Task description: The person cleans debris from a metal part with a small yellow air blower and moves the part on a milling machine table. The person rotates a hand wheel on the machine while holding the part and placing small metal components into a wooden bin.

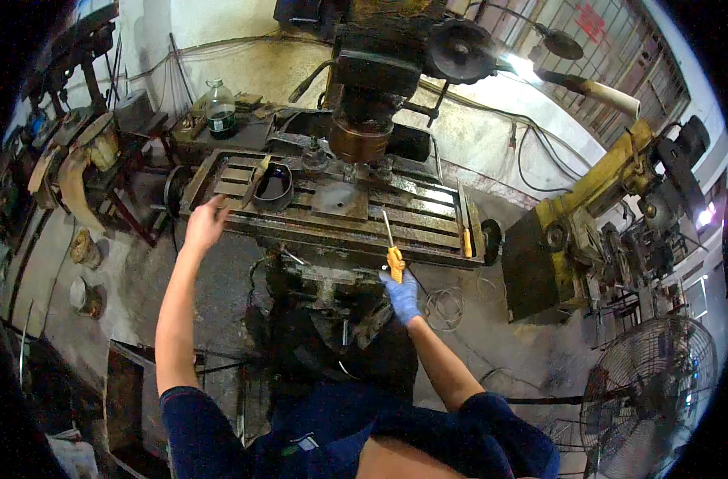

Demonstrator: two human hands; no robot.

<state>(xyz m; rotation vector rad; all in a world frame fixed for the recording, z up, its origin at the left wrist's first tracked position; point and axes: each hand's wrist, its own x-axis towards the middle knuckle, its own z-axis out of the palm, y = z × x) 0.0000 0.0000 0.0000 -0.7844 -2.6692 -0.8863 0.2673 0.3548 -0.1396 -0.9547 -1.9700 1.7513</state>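
Observation:
My right hand [402, 294], in a blue glove, grips a yellow air blow gun [395, 263] whose thin metal nozzle points up and away over the front edge of a milling machine table [416, 227]. My bare left hand [206, 227] is at the table's front left corner. Its fingers are curled around something small and dark that I cannot make out. Just right of it on the slotted table stand a dark round pot [276, 199] with dark liquid and a brush [260, 172] leaning at its left side. A flat metal plate [340, 199] lies below the spindle head [360, 136].
A file with a yellow handle [467, 242] lies at the table's right end. Behind the table's left end stands a big clear bottle [219, 112]. A hose [445, 310] coils on the floor to the right. A fan [650, 391] stands at the lower right, a yellow-and-dark machine [551, 255] beyond.

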